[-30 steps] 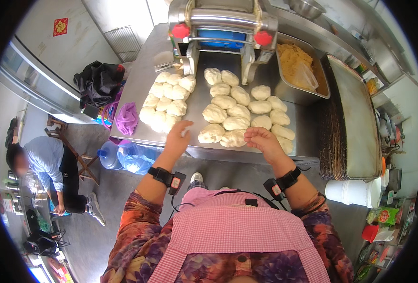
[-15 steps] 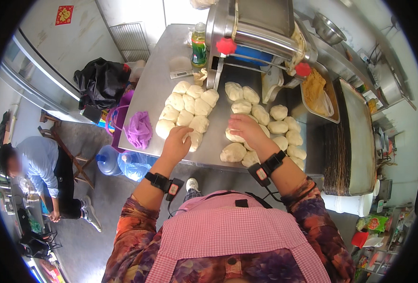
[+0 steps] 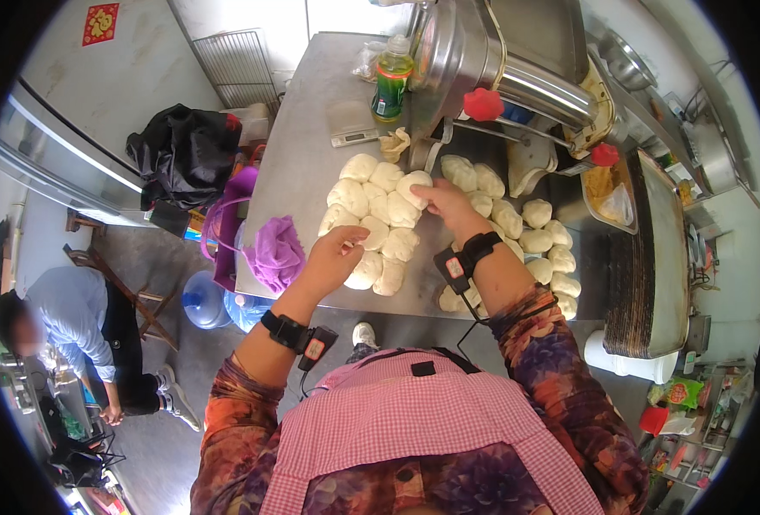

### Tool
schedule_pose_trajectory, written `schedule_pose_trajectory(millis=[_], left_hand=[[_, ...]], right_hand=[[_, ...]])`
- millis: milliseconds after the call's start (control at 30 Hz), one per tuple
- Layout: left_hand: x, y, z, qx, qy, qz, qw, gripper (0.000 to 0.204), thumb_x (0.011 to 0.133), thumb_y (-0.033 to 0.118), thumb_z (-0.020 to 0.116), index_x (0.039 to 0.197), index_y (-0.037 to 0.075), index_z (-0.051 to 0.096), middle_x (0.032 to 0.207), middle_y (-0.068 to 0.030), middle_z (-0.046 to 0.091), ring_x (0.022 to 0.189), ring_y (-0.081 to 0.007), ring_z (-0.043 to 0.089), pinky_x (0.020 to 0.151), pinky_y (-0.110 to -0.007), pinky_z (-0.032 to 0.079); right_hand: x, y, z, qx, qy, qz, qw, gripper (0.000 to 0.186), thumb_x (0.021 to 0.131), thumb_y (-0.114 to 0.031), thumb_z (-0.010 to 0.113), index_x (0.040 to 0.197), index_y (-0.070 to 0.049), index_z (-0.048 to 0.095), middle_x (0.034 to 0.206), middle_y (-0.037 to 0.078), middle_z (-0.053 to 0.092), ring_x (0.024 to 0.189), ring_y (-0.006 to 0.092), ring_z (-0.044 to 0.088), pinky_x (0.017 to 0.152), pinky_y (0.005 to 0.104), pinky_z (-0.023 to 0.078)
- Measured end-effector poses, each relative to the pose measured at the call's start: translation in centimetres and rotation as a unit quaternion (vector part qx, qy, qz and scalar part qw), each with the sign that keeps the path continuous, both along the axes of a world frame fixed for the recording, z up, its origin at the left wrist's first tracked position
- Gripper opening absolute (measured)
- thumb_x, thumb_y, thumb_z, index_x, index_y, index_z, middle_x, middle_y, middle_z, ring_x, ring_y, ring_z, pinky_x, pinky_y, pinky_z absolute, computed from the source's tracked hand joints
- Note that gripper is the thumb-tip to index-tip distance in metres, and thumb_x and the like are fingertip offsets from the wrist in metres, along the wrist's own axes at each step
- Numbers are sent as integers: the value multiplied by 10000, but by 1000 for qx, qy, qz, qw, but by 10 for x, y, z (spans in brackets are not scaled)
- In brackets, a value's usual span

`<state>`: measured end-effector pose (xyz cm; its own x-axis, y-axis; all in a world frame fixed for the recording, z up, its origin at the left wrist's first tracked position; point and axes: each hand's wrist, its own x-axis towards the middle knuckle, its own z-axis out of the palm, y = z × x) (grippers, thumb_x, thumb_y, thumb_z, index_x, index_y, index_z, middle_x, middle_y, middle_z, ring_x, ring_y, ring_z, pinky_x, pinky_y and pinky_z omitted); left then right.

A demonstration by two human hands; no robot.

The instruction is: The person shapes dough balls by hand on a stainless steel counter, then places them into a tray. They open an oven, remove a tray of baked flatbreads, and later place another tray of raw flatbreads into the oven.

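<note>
Pale dough balls (image 3: 348, 197) sit pressed together in a block on the steel table (image 3: 298, 129). My right hand (image 3: 450, 209) grips a dough ball (image 3: 413, 189) at the block's far right corner, thumb and fingers at its right side. At the block's left edge, my left hand (image 3: 335, 256) is open, its fingers loosely bent and close over the dough; whether they touch it I cannot tell. To the right lies a second, looser group of dough balls (image 3: 506, 220), partly hidden by my right forearm.
A steel roller machine (image 3: 543, 94) with red knobs stands at the back right. Behind the dough are a small scale (image 3: 352, 136) and a green-labelled bottle (image 3: 392, 81). A purple cloth (image 3: 275, 254) lies at the left edge. A seated person (image 3: 71, 322) is far left.
My right hand has moved from the right group of dough balls to the left block's far right corner, now gripping a ball there. My left hand has shifted to the block's left edge.
</note>
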<state>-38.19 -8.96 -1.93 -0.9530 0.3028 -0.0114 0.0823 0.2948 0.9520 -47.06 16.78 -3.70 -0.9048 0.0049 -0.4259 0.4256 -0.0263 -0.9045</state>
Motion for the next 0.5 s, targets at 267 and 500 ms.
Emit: schedule_pose_trajectory(millis=[267, 500], left_hand=[[-46, 49, -6, -82, 196, -54, 976, 292, 734, 7, 558, 1024, 12, 591, 1063, -134, 583, 966, -317, 568, 833, -347, 469], [-58, 74, -3, -126, 62, -51, 989, 318, 793, 62, 536, 1105, 24, 581, 1095, -159, 589, 1025, -294, 565, 841, -364, 469]], right_hand=[[39, -8, -6, 77, 336, 73, 936, 378, 672, -24, 732, 1018, -46, 581, 998, 47, 616, 961, 147, 573, 837, 268, 470], [68, 44, 65, -398, 140, -2, 906, 389, 766, 36, 609, 1139, -26, 518, 1135, 110, 581, 1078, 225, 561, 936, 361, 459]])
